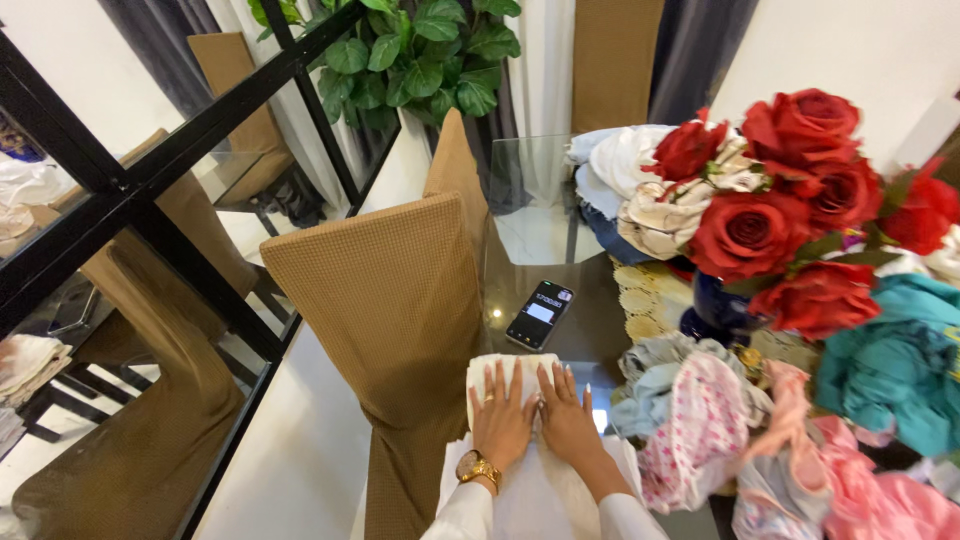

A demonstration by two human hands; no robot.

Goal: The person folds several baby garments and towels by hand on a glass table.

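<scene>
Here, largest first:
Glass table (540,180): one, under both hands and running away ahead of them; the far end is bare glass.
Chairs: two in tan covers, the nearer chair (385,300) just left of the hands, the second chair (455,165) beyond it.
Clothes heaps: two, a pink, teal and patterned heap (800,440) right of the hands and a pale heap (640,180) well ahead and to the right.
Roses (790,200): about seven red blooms, one bunch in one dark blue vase (712,310), ahead and right of the hands.
Cream cloth (520,440): one, folded, lying on the table edge directly beneath the hands and reaching back toward the person.
Left hand (500,420): flat, fingers spread, palm pressed on the cloth; one gold watch (476,467) on the wrist.
Right hand (565,420): flat too, fingers together, touching the left hand, gripping nothing.
Phone (540,314): one, screen lit, just ahead of the fingertips.
</scene>
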